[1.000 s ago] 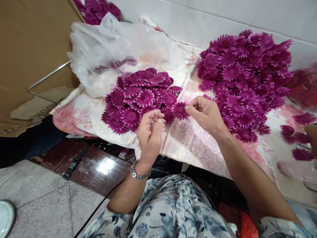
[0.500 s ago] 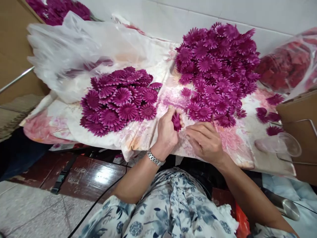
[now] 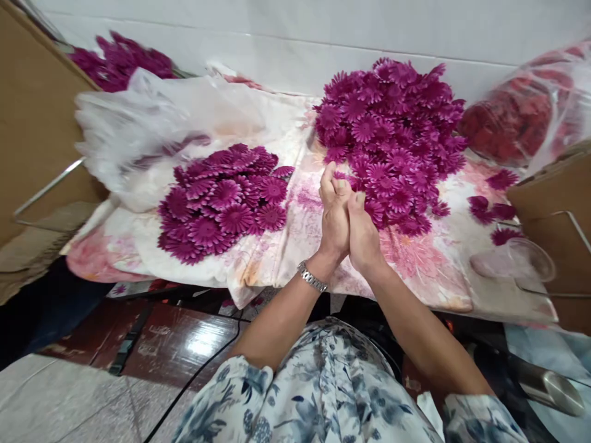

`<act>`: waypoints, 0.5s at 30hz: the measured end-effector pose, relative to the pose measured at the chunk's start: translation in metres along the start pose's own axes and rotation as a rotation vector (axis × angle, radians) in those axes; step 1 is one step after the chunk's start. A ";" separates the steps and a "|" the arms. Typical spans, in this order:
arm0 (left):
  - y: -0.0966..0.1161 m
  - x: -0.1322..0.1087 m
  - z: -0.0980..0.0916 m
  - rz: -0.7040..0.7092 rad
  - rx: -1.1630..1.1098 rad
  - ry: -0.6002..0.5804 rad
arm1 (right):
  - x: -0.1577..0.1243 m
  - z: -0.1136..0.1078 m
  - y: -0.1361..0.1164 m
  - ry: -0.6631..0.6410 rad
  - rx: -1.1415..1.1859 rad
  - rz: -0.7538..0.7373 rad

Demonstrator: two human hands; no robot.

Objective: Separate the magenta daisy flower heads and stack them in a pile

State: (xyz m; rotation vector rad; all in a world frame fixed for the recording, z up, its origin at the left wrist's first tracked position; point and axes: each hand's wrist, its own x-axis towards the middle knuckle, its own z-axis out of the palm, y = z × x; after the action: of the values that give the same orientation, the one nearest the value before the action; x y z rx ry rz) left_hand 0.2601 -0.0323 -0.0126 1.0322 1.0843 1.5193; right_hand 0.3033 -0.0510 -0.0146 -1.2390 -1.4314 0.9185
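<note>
My left hand (image 3: 333, 215) and my right hand (image 3: 362, 231) are pressed together in front of me over a flowered cloth (image 3: 295, 246). Their fingers are closed around a purple fabric flower (image 3: 342, 176), of which only a sliver shows at the fingertips. A small flat pile of purple flowers (image 3: 221, 203) lies to the left of my hands. A big heap of purple flowers (image 3: 392, 135) rises just beyond and to the right of them. A metal watch (image 3: 311, 277) is on my left wrist.
A clear plastic bag (image 3: 152, 132) lies at the back left, beside a cardboard box (image 3: 32, 135). Another bag with red petals (image 3: 517, 123) sits at the back right. A clear plastic cup (image 3: 521, 261) and a few loose purple flowers (image 3: 489, 206) lie on the right.
The flower went from my right fingers into my left hand. Both hands then came together, rose and closed on it. The view swung to the right.
</note>
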 end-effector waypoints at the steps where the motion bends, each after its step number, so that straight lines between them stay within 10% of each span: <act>1: 0.000 0.006 -0.002 0.026 0.019 -0.009 | -0.007 0.002 -0.003 0.000 0.002 -0.014; 10: -0.006 -0.017 0.011 -0.110 0.001 -0.280 | 0.030 -0.020 0.022 0.088 0.204 0.089; 15: -0.007 0.007 0.004 -0.063 0.000 -0.282 | -0.012 -0.007 0.023 0.082 0.138 -0.040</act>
State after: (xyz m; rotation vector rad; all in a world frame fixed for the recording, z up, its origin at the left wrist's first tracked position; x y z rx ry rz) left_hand 0.2645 -0.0242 -0.0176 1.1616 0.9095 1.2785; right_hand 0.3150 -0.0584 -0.0379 -1.1293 -1.3020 0.9135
